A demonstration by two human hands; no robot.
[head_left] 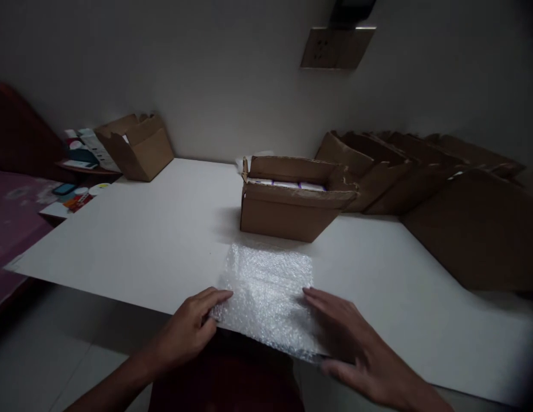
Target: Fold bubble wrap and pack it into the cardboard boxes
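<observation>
A sheet of clear bubble wrap lies at the front edge of the white table, its lower edge reaching the table's rim. My left hand is at the wrap's left front corner, index finger on top and thumb below, with the corner between them. At the right side of the wrap my right hand is open, fingers stretched out and thumb apart, fingertips at the sheet's edge. Just behind the wrap stands an open cardboard box with several white-and-purple packs inside.
Several open cardboard boxes line the right rear, and a large brown carton stands at the right. Another carton is at the back left, by small items on a shelf. A socket plate is on the wall.
</observation>
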